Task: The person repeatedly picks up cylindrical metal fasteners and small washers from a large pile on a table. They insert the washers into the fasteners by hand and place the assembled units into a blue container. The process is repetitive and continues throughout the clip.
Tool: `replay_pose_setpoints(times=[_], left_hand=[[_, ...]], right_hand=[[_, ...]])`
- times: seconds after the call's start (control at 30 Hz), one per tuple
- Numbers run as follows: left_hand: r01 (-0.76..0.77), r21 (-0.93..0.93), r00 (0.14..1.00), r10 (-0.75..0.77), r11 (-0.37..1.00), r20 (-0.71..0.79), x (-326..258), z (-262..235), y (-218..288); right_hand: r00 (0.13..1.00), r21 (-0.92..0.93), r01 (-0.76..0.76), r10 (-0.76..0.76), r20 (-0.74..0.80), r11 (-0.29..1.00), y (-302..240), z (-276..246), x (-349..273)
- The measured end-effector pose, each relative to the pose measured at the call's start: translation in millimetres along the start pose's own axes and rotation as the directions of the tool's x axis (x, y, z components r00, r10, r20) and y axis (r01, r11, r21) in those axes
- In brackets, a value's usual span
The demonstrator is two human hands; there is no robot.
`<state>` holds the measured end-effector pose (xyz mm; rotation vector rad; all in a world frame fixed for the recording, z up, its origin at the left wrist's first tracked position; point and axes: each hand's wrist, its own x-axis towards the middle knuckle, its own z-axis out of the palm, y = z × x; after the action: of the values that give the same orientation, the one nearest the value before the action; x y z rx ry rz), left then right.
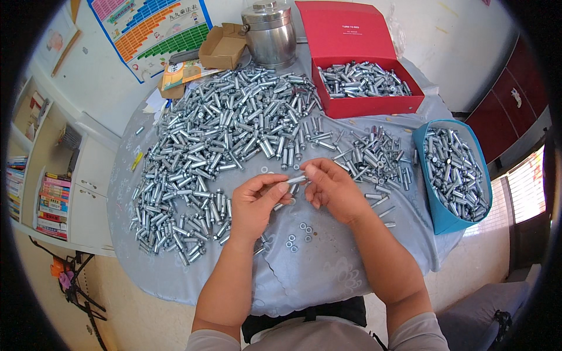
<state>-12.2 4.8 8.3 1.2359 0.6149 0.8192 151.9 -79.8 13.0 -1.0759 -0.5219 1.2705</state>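
Over the middle of the table, my left hand (253, 203) and my right hand (336, 190) meet at a silver expansion anchor bolt (297, 179). Thumb and fingers of the left pinch one end; the right's fingertips close on the other end. The bolt lies almost level between them, and fingers partly hide it. Beyond and left of my hands spreads a big heap of similar anchor bolts (228, 126). A smaller pile of thinner bolts and loose parts (374, 153) lies past my right hand. Several hex nuts (291, 240) rest on the cloth between my forearms.
A grey cloth (345, 263) covers the table. A red lidded box (374, 107) at the back right and a blue fabric bin (440, 209) at the right edge hold bolts. A steel pot (270, 38) and an open cardboard box (221, 48) stand behind the heap.
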Motion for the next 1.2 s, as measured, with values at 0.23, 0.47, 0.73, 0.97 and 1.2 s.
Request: replay_pose_setpoints(times=[0.23,0.47,0.73,0.97,1.2], left_hand=[[0.017,0.040,0.997,-0.014,0.999,-0.070,2,-2,2],[-0.058,0.017,0.998,0.059,0.998,-0.038,2,-5,-2],[-0.138,0.387,0.974,0.196,0.912,-0.115,2,-6,1],[-0.393,0.886,0.859,0.442,0.247,0.258,12,-17,9],[-0.433,0.901,0.888,0.169,-0.004,0.427,13,-9,-9]], right_hand=[[0.998,-0.133,0.021,-0.030,-0.063,0.991,-4,-3,-1],[0.996,0.041,-0.081,0.083,-0.040,0.996,-8,-5,-1],[0.906,-0.207,0.223,-0.281,-0.318,0.953,2,-13,6],[0.432,-0.720,0.272,-0.749,-0.502,0.639,-17,-49,13],[0.376,-0.953,0.131,-0.903,-0.205,0.271,-15,-59,16]])
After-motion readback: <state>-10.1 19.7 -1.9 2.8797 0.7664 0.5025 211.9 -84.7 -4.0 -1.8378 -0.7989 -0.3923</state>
